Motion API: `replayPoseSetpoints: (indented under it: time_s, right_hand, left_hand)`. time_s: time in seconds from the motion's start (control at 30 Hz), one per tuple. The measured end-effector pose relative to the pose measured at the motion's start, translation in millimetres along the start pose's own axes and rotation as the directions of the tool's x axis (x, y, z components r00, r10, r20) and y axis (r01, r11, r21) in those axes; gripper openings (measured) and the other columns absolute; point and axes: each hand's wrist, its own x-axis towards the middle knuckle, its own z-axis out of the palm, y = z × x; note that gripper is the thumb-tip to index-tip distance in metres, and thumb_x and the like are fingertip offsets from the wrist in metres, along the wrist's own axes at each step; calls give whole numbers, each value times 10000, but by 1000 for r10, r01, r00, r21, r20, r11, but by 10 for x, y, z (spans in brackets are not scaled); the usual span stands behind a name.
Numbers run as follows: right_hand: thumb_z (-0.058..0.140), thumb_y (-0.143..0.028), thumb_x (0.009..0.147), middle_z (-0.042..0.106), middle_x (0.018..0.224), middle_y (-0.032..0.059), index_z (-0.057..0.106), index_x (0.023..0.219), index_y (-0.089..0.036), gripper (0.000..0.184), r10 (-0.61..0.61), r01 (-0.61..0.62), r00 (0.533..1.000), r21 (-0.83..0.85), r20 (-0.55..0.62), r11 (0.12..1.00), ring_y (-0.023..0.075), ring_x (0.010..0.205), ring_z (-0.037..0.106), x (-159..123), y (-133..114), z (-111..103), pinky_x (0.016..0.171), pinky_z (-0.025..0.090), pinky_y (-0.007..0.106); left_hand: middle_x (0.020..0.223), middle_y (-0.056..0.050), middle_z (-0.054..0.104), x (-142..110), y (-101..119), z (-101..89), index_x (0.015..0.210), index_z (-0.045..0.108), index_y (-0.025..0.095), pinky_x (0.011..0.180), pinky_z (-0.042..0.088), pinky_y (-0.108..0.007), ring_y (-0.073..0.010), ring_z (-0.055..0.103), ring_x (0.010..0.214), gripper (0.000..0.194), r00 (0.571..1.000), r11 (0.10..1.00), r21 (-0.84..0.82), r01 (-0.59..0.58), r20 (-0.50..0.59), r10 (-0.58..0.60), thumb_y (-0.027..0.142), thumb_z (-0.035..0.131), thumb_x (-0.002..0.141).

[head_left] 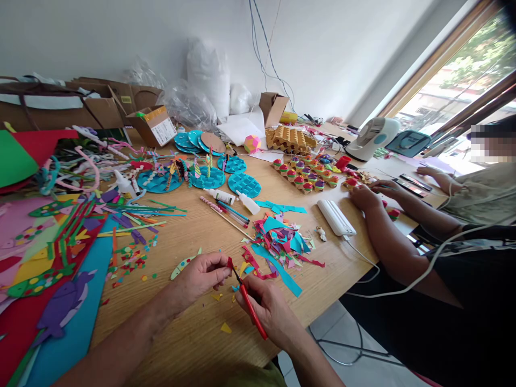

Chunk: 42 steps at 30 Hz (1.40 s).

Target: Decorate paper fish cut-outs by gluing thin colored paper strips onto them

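My right hand (268, 309) is closed round red-handled scissors (246, 301) whose tips point up towards my left hand. My left hand (203, 277) pinches a small red scrap at the scissor tips, just above the wooden table (193, 344). Tiny yellow offcuts (226, 328) lie on the wood under my hands. A pile of cut foam scraps (280, 242) in teal, pink and purple sits just beyond my right hand.
Foam sheets and strips (48, 269) cover the left side. Teal discs (244, 184), glue bottles (248, 202), an egg tray with coloured pieces (306, 174) and a white power bank (336, 216) lie farther off. A co-worker's arm (387, 236) reaches in from the right.
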Motion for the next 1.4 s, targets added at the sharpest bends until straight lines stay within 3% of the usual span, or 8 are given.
replayPoseSetpoints:
  time_s: [0.5, 0.8, 1.4]
  right_hand:
    - [463, -298, 816, 293, 556, -63, 314, 588, -184, 296, 4, -3, 1000, -61, 19, 998, 74, 527, 258, -23, 82, -22, 461, 195, 210]
    - [474, -309, 818, 293, 547, -63, 313, 582, -182, 312, -12, 13, 1000, -70, 16, 997, 71, 517, 252, -39, 123, -15, 459, 194, 210]
    - [431, -350, 859, 395, 612, -47, 368, 662, -187, 263, -5, 4, 998, 17, 59, 1000, 87, 567, 346, -28, 19, -3, 510, 254, 207]
  left_hand:
    - [573, 49, 454, -2, -12, -59, 677, 533, 154, 527, 349, -208, -98, 433, 543, 201, 999, 996, 88, 25, -49, -20, 354, 543, 688]
    - [569, 54, 475, 9, -27, -32, 684, 522, 159, 523, 354, -204, -89, 432, 527, 200, 994, 1000, 5, 24, -107, -23, 354, 566, 692]
    - [596, 10, 578, -21, 4, 104, 701, 519, 145, 545, 405, -223, -113, 527, 572, 186, 996, 987, -160, -1, -90, -14, 321, 574, 728]
